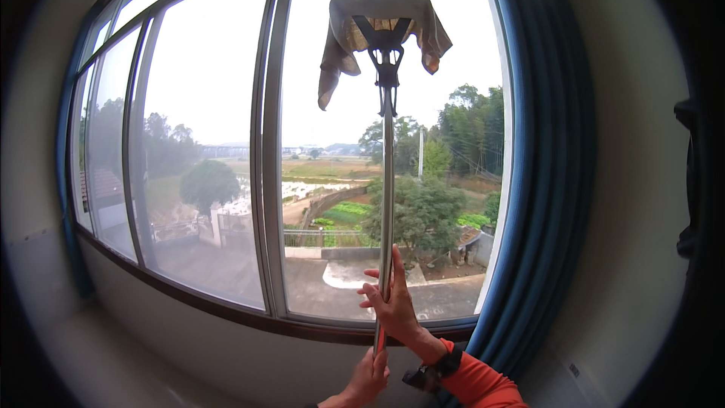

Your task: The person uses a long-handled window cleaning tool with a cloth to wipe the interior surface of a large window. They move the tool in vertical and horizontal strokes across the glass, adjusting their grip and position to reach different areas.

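Observation:
A long-handled mop (389,174) stands upright in front of the window, its metal pole running down to my hands. A grey-brown cloth (340,34) drapes over its head, with corners hanging at both sides. Below the cloth, a black forked bracket (387,68) joins the pole. Low on the pole, my left hand (366,379) is closed around it. Higher up, my right hand (394,306) touches the pole with its fingers spread and stretched out, not wrapped tight. A dark band circles the right wrist, below a red-orange sleeve (479,381).
The wide window (273,143) has metal frames, with hazy panes at left. A blue curtain (555,159) hangs along its right side. Beneath runs a brown sill (302,329) above a pale wall (226,355). Trees, fields and a paved yard lie outside. A dark object shows at the far right.

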Demonstrator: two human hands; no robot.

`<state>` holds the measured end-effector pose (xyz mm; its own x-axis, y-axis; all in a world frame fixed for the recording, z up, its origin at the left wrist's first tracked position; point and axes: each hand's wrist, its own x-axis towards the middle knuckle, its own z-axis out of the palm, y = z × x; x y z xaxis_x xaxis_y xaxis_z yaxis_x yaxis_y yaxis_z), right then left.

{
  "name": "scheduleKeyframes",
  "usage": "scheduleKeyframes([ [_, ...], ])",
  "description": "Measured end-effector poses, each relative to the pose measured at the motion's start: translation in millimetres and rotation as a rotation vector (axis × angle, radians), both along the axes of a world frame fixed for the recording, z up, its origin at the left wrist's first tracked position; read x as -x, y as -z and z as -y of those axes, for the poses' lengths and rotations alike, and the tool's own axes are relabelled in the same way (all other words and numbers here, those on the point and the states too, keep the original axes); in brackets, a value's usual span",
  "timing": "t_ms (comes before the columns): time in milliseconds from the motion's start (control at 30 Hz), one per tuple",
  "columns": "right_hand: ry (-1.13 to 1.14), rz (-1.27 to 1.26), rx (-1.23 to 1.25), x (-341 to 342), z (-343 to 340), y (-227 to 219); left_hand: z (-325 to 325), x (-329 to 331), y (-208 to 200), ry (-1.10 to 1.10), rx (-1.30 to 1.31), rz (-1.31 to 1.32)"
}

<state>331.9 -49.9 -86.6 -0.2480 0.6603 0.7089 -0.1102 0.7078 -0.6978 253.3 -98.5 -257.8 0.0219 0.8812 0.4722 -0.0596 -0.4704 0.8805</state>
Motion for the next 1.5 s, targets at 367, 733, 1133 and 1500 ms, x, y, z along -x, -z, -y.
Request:
scheduleKeyframes([
  [367, 0.042, -0.192, -0.083, -50.5, -64.6, -178.4, -77.8, -32.0, -253.6, 0.153, -0.033, -0.135],
  [733, -0.071, -0.368, -0.191, -76.9, -55.9, -206.7, -88.4, -69.1, -269.5, 0.062, -0.486, -0.019],
  [1133, 0.186, -0.261, -0.23, -86.0, -73.1, -361.6, -84.7, -63.4, -418.8, 0.309, -0.381, 0.027],
  [1500, 0.192, -0.164, -0.191, -37.4, -88.7, -420.7, -67.8, 3.7, -400.1, 0.338, -0.294, 0.069],
])
